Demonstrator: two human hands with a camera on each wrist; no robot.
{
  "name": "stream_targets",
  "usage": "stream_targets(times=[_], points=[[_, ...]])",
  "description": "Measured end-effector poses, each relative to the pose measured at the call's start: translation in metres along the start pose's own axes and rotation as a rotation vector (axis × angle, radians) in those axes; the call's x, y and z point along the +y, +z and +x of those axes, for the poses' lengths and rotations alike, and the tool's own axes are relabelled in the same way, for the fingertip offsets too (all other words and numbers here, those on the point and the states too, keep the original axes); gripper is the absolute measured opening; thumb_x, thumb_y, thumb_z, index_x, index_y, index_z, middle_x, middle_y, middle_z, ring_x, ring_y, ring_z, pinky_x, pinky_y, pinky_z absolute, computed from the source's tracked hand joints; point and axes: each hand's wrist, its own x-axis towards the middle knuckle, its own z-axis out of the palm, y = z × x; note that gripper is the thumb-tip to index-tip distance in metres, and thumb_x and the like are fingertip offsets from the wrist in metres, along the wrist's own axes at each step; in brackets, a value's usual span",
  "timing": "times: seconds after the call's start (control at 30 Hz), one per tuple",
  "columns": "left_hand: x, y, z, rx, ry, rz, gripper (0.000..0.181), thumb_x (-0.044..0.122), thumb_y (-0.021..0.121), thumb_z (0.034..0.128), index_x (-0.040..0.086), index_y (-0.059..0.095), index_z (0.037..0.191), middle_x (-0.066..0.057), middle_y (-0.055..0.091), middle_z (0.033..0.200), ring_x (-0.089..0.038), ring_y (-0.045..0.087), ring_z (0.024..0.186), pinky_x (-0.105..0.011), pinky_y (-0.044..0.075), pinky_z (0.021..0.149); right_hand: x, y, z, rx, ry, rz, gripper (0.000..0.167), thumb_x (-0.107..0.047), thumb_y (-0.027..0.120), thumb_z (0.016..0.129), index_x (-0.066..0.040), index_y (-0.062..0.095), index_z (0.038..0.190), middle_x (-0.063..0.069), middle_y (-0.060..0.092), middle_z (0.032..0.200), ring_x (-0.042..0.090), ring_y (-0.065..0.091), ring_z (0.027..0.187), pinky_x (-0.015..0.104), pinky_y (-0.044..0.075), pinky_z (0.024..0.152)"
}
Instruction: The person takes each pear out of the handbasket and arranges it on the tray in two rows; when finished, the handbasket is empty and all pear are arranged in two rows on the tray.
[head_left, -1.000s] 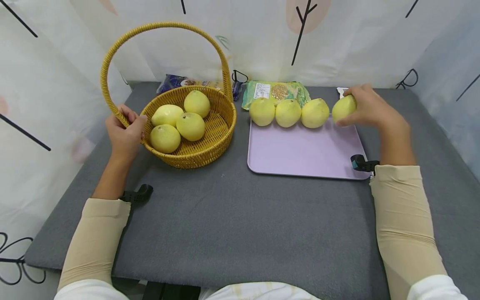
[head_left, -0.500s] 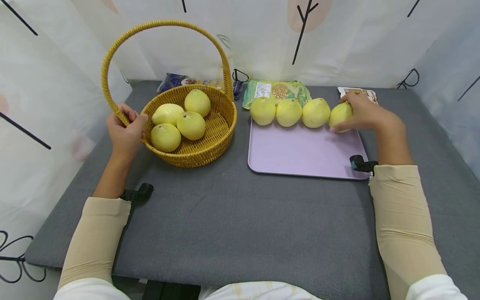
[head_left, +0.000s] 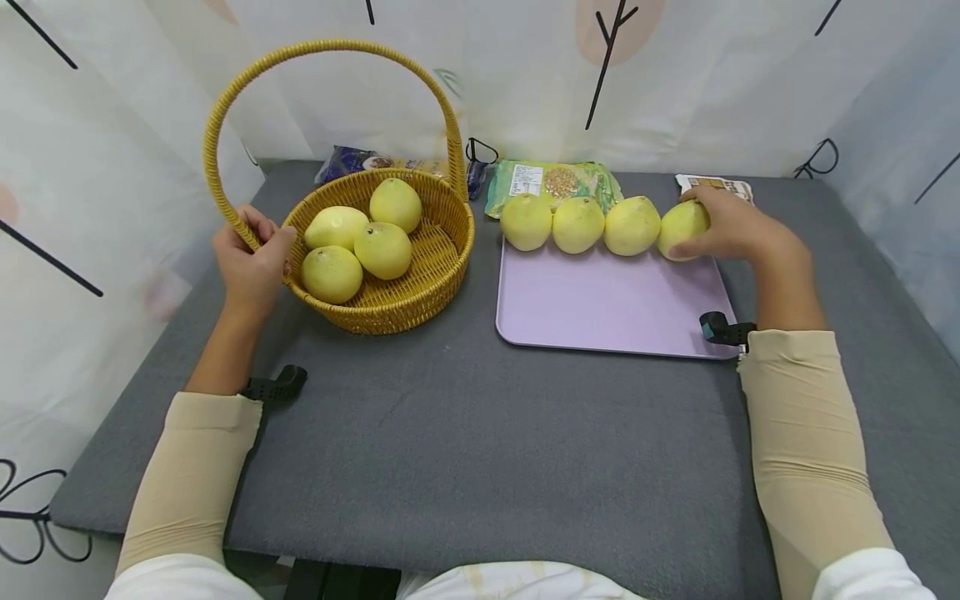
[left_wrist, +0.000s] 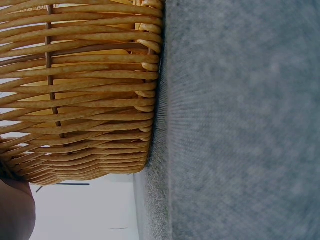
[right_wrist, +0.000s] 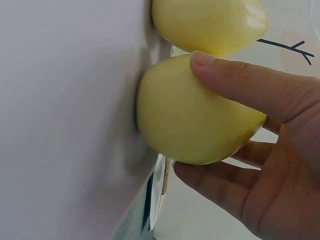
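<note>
My left hand (head_left: 253,260) grips the base of the handle of a woven basket (head_left: 390,321), which holds several yellow-green round fruits (head_left: 383,251). In the left wrist view the basket's side (left_wrist: 80,100) fills the upper left, with part of the hand (left_wrist: 16,210) below it. At the tray's back right corner, my right hand (head_left: 738,223) holds a fruit (head_left: 682,229) between thumb and fingers. That fruit (right_wrist: 190,110) rests against the lilac tray (head_left: 607,304) and ends a row of fruits (head_left: 632,226) along its back edge.
Behind the row lies a green packet (head_left: 555,185). A blue packet (head_left: 348,164) lies behind the basket, and a white and brown packet (head_left: 731,188) is behind my right hand. A patterned curtain (head_left: 525,83) hangs at the back of the grey table (head_left: 480,450).
The fruit in my right hand has moved slightly left and down, next to the row's other fruits. My left hand has stayed on the basket handle.
</note>
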Motion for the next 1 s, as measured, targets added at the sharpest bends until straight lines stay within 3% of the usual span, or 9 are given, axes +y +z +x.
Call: stream_targets(times=[0.33,0.53,0.73,1.0], points=[[0.002,0.003,0.0,0.006,-0.003,-0.002,0.03,-0.015,0.059,0.0842,-0.002,0.038,0.068,-0.009,0.04,0.053,-0.015,0.036,0.037,-0.021,0.032,0.037,0.002,0.002,0.002,0.044,-0.01,0.033,0.077,-0.012,0.081,0.081,0.012,0.036,0.139,0.029,0.043,0.123,0.043,0.041,0.109,0.057,0.033,0.092],[0.002,0.002,0.0,0.007,-0.004,-0.012,0.029,-0.015,0.059,0.0841,-0.006,0.036,0.069,-0.008,0.041,0.053,-0.014,0.037,0.037,-0.022,0.032,0.037,-0.005,-0.001,0.004,0.029,-0.024,0.022,0.084,-0.011,0.079,0.082,0.014,0.03,0.145,0.035,0.04,0.136,0.046,0.038,0.122,0.06,0.03,0.102],[0.001,0.001,0.001,0.008,-0.012,-0.028,0.03,-0.015,0.061,0.0837,-0.007,0.036,0.069,-0.008,0.041,0.053,-0.014,0.037,0.037,-0.021,0.033,0.038,-0.031,-0.009,0.0,0.06,-0.046,-0.023,0.081,-0.017,0.075,0.087,0.009,0.031,0.15,0.034,0.036,0.148,0.051,0.027,0.139,0.064,0.023,0.111],[0.004,0.003,-0.001,-0.006,0.003,0.017,0.03,-0.011,0.062,0.0857,-0.004,0.038,0.069,-0.009,0.041,0.055,-0.015,0.037,0.038,-0.022,0.034,0.038,-0.079,0.001,-0.001,0.166,-0.237,0.008,0.059,-0.017,0.071,0.092,0.006,0.048,0.141,0.028,0.048,0.142,0.044,0.036,0.137,0.056,0.026,0.114]])
